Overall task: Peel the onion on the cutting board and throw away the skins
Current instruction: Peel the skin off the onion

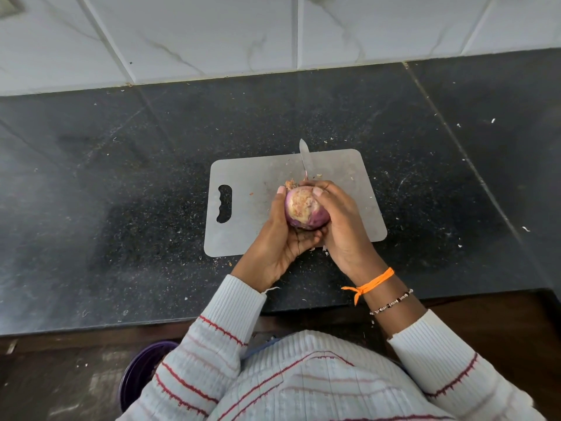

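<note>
Down by the floor: a purple bin shows beside the person's striped sleeve, below the counter edge; my guess is it stands close so the skins can go straight down into it, though I cannot see inside.

Counter edge: the black stone counter is flecked with pale crumbs of skin, a few lying just off the near side of the board.

Left hand: the left hand cups the onion from below, fingers curled under it and the thumb up along its side, likely so the bulb can be turned while the other hand works.

Right hand: the right hand wraps over the onion's right side, thumb tip pressed at the trimmed top. It also appears to hold the knife, though the handle is hidden inside the fist.

Onion: the onion is held just above the cutting board, not resting on it, cut end facing up. Purple skin covers its sides; the top looks pale and ragged, so peeling seems barely begun.

Knife: the knife blade points away, past the board's far edge, kept clear of the fingers.

Far side: a white marbled tile wall backs the counter.
</note>
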`<state>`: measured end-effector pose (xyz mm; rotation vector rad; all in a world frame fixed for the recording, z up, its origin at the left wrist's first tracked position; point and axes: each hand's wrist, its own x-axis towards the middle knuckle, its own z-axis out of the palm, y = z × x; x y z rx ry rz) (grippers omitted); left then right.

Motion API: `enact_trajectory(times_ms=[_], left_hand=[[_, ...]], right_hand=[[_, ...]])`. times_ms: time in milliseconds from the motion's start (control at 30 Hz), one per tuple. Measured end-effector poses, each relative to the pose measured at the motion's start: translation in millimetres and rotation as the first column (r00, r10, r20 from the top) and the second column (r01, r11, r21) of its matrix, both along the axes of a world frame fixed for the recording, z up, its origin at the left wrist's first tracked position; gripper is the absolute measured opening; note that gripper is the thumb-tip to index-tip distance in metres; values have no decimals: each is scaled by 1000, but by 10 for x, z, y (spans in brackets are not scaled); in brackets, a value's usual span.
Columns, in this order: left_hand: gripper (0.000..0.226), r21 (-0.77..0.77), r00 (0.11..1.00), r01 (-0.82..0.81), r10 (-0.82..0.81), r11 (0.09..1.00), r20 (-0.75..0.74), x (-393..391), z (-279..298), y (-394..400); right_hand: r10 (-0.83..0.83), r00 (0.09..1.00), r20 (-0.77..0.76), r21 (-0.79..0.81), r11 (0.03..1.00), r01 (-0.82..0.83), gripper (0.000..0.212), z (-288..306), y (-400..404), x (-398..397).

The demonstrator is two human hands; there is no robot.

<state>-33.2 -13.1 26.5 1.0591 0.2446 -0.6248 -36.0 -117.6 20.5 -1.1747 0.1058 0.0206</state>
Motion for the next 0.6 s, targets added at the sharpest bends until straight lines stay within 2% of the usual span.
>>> enact_trajectory(times_ms=[100,200,300,467,600], left_hand=[[63,104,998,16,-22,994,56,-23,16,-25],[63,211,993,40,-61,977,97,-35,9,-28],[82,263,997,57,-71,963,42,-3,-7,-8],[104,151,986,149,-134,977,-102,57,1,20],[97,-37,973,205,-208,978,-104,41,0,66]], right_hand=[[-48,997,-58,62,997,52,14,25,16,20],[-72,988,-134,39,996,78,21,31,-13,40],[53,994,-91,14,999,-52,24,20,-59,37],[236,969,68,-34,972,-234,30,13,-136,-7],[279,956,94,-88,958,-271,40,29,-217,0]])
